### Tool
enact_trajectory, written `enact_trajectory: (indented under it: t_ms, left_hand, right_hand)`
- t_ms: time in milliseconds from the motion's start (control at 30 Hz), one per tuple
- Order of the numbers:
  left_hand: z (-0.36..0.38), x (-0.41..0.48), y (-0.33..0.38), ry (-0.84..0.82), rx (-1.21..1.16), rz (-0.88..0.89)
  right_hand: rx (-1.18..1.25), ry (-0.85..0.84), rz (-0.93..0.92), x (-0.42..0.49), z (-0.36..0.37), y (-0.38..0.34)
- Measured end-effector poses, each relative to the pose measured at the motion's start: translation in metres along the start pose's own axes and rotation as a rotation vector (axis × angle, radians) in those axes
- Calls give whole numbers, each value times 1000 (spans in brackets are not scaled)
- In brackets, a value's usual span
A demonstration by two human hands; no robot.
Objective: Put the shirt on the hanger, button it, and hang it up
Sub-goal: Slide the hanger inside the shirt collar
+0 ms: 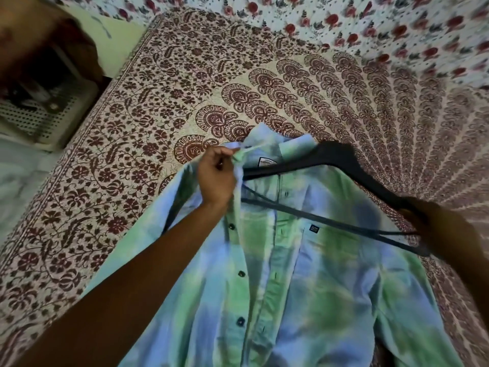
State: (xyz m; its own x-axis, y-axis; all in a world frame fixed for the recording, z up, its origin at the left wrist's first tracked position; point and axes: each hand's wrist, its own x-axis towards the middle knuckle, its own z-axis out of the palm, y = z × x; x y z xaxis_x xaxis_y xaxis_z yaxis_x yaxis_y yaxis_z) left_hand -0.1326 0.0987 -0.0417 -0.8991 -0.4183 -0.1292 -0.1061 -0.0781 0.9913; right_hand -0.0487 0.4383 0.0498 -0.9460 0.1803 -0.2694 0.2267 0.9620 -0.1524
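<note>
Nearest lies the shirt, soft woven cloth in blotchy tie-dyed green and blue, spread front-up and open down the middle, with light creases. A row of small, round, dark buttons runs along the edge of its left front panel. A small dark square label sits on the chest pocket of the right panel.

Above the left panel, the bare forearm reaches away to the left hand, whose fingers are curled, pinching a bunched fold of the shirt's front edge just below the collar and lifting it.

To the right, the right hand is blurred; it appears closed around the right end of the hanger. The hanger is black and smooth, with a broad curved shoulder piece and a thin straight lower bar. It lies slantwise over the shirt's chest, its left end going in under the lifted fold. A white neck label shows inside the collar.

Under the shirt spreads a cream bedspread, printed with dark red flowers, vines and fanned arches. Farther off is a white cloth with red roses. At far left stands a pale perforated basket.
</note>
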Motion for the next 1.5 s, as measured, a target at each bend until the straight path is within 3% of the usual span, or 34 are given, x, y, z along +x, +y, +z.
enact_trajectory:
  t_ms: [100,167,233,300,333,400,467,567,733,867,967,1033,1133,1200,1367,1400,1500]
  left_hand:
    - [-2,-25,-1,-339,185,108]
    - [-17,-36,-8,-472,320,202]
    - [-44,-48,-16,-404,483,353]
    - [-80,-57,-31,-228,776,571]
    - [-99,-57,-38,-136,933,584]
    - [-137,-52,-48,29,1116,336]
    - [-170,-44,-50,42,1124,156]
    - [-204,-22,-30,-136,1051,81]
    - [-210,72,13,-58,1148,203]
    - [-185,124,12,-171,1300,75]
    - [-133,98,10,-176,1334,287]
    - [-95,62,2,-271,1248,457]
    - [-64,8,-37,-526,1331,479]
    - [-58,-14,-58,-605,1445,466]
    - [-34,-47,-58,-862,1310,396]
    - [-29,-55,-54,-850,1277,418]
    - [-9,-61,-42,-588,1051,662]
  right_hand:
    - [48,33,-53,39,23,-54]
    - [62,11,-93,50,31,-70]
    - [67,-43,-112,59,33,-78]
    - [31,-58,-99,66,35,-82]
    - [21,-72,-93,70,37,-79]
    - [10,-95,-103,72,42,-72]
    - [34,-102,-114,74,46,-68]
    - [55,-107,-125,75,52,-66]
    - [59,-77,-169,87,58,-65]
    - [67,-18,-177,94,63,-72]
    - [53,-15,-186,98,64,-74]
    - [40,-25,-192,102,63,-73]
    - [46,-18,-199,103,61,-73]
    - [41,-11,-188,101,62,-75]
    - [78,-2,-187,103,69,-82]
    - [66,-6,-182,103,69,-86]
    - [67,-46,-185,107,64,-93]
